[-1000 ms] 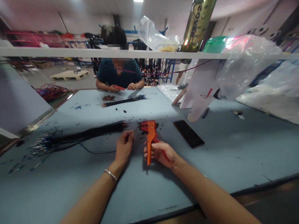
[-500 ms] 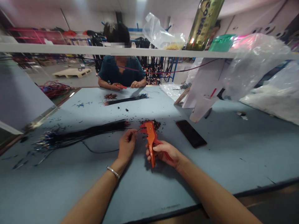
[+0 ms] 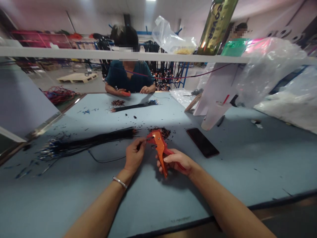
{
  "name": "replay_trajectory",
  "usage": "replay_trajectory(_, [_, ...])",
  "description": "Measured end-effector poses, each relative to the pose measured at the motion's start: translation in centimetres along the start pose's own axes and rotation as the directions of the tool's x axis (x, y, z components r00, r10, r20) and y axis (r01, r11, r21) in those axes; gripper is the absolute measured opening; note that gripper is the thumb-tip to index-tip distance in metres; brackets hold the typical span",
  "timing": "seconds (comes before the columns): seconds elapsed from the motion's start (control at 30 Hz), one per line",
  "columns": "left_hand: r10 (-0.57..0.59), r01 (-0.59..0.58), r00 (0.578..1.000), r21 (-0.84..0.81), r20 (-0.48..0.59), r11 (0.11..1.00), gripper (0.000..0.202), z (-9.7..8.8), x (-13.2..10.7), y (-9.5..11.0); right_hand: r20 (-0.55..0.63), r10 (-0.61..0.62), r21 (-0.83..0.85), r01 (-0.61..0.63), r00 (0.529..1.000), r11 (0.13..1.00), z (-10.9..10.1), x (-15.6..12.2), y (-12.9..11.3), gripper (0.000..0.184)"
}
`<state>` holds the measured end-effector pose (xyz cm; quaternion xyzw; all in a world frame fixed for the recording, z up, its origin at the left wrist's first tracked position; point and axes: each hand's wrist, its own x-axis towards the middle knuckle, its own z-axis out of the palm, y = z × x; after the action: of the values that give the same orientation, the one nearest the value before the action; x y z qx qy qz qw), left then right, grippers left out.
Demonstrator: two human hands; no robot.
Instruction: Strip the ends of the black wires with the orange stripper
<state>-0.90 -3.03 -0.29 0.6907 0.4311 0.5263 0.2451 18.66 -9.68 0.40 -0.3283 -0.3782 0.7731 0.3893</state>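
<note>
My left hand [image 3: 135, 153] pinches a thin black wire [image 3: 106, 161], whose tail curves away to the left over the table. The wire's end is at the jaws of an orange and red wire stripper [image 3: 160, 145]. Around the stripper's handles, the fingers of my right hand [image 3: 177, 162] are wrapped. Just left of my left hand lies a bundle of black wires [image 3: 96, 140] with blue and silvery tips at its left end. Behind the stripper's head is a pile of small dark and coppery scraps [image 3: 166, 133].
A phone [image 3: 202, 142] lies right of the stripper, near a plastic cup [image 3: 215, 115] with a red straw. Across the table [image 3: 237, 158], a person [image 3: 128, 77] holds a red tool beside another wire bundle [image 3: 136, 105]. A shelf [image 3: 99, 53] spans above, carrying a bottle [image 3: 215, 28].
The stripper's head has tilted slightly left and its handles have swung a little right. My left hand stays at its jaws with the wire. The person opposite has moved the red tool slightly.
</note>
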Motion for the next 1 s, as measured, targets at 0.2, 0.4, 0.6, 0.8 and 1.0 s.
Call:
replay_trajectory(0.2, [0.103, -0.102, 0.994, 0.032, -0.029, 0.994, 0.018, -0.2, -0.1, 0.2, -0.004, -0.016, -0.053, 0.016, 1.000, 0.998, -0.1, -0.1, -0.2, 0.035])
replay_trajectory(0.4, [0.188, -0.184, 0.981, 0.081, -0.047, 0.980, 0.016, -0.5, -0.3, 0.7, 0.018, -0.030, -0.068, 0.031, 0.999, 0.997, -0.1, -0.3, -0.3, 0.036])
replay_trajectory(0.6, [0.175, -0.170, 0.983, 0.088, -0.049, 0.982, 0.017, -0.5, -0.4, 1.1, 0.055, -0.061, -0.070, 0.065, 0.997, 0.995, -0.3, -0.3, -0.2, 0.035])
replay_trajectory(0.8, [0.226, -0.221, 0.973, 0.084, -0.052, 0.972, 0.015, -0.7, -0.5, 1.4, 0.103, -0.088, -0.075, 0.096, 0.991, 0.993, -0.4, -0.2, -0.2, 0.034])
replay_trajectory(1.0, [0.300, -0.297, 0.952, 0.065, -0.059, 0.953, 0.011, -0.9, -0.6, 1.3, 0.141, -0.137, -0.101, 0.152, 0.980, 0.983, -0.2, -0.2, -0.3, 0.033])
